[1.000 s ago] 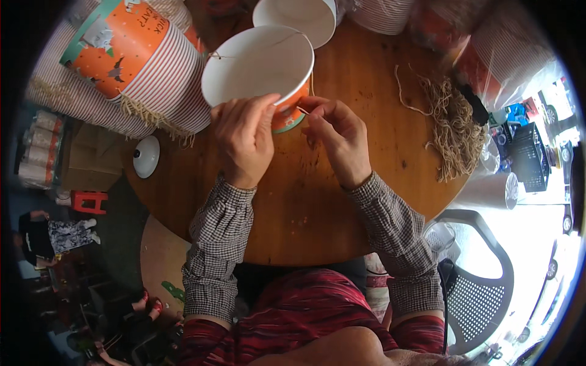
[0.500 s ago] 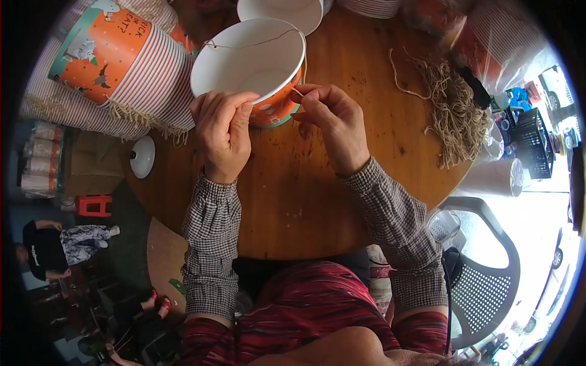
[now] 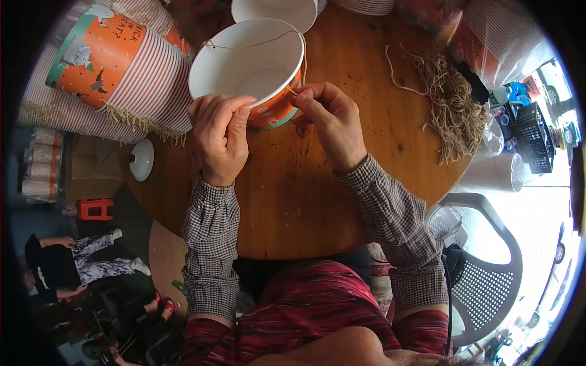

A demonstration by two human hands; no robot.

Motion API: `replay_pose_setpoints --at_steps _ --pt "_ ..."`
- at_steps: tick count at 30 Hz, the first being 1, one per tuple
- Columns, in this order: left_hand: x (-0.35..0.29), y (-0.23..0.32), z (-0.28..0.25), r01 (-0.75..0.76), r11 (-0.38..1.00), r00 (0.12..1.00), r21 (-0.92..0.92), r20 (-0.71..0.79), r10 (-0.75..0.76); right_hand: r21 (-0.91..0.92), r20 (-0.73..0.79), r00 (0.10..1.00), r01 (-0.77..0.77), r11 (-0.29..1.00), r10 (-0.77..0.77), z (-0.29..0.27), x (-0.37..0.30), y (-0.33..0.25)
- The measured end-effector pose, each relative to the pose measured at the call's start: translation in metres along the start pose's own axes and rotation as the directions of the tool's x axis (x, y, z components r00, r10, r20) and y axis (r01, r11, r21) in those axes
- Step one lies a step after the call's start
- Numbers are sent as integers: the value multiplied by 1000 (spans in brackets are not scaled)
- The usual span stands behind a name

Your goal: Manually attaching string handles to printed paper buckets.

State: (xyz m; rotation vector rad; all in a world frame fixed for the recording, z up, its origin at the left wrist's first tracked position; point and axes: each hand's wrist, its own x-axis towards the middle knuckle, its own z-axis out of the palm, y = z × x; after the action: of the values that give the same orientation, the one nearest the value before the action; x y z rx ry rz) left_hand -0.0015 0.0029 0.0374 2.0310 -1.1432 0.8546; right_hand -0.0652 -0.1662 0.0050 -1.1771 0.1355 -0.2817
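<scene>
A paper bucket [image 3: 276, 110], orange outside with a green base band and white inside, stands tilted toward me on the round wooden table. My left hand [image 3: 221, 137] grips its near left rim, fingers over the edge and thumb outside. A thin beige string [image 3: 305, 63] runs across the bucket's mouth from a hole at the far left and hangs over the right side. By the bucket's right wall, my right hand [image 3: 332, 121] pinches a thin end of string between thumb and fingertips. The hole near those fingertips is too small to make out.
Nested stacks of orange paper buckets [image 3: 152, 70] lie at the left, with string ends hanging out. A bundle of beige strings [image 3: 456, 116] lies on the right. Another white bucket [image 3: 281, 12] is behind. A white lid [image 3: 141, 160] rests at the left edge; a grey chair [image 3: 488, 287] stands right.
Both hands keep their places on the bucket and string; my right fingertips shift slightly. The whole view drifts a little. At the lower left, a person in the background has changed leg position.
</scene>
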Motion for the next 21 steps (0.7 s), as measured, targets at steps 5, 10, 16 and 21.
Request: replay_pose_setpoints --at_steps 5,10,16,21 --pt "1 0 -2 0 1000 1000 -9 -2 0 -12 12 999 34 999 -34 1 0 -2" --pt "1 6 -6 -32 999 999 -17 31 32 -8 47 997 57 998 -57 2 -1 -5" --pt "12 14 -25 42 999 976 -16 216 -38 -144 98 993 74 987 -60 1 -4 -12" --pt "42 21 -30 -51 998 950 38 309 37 -78 112 993 42 996 -33 0 -4 -9"
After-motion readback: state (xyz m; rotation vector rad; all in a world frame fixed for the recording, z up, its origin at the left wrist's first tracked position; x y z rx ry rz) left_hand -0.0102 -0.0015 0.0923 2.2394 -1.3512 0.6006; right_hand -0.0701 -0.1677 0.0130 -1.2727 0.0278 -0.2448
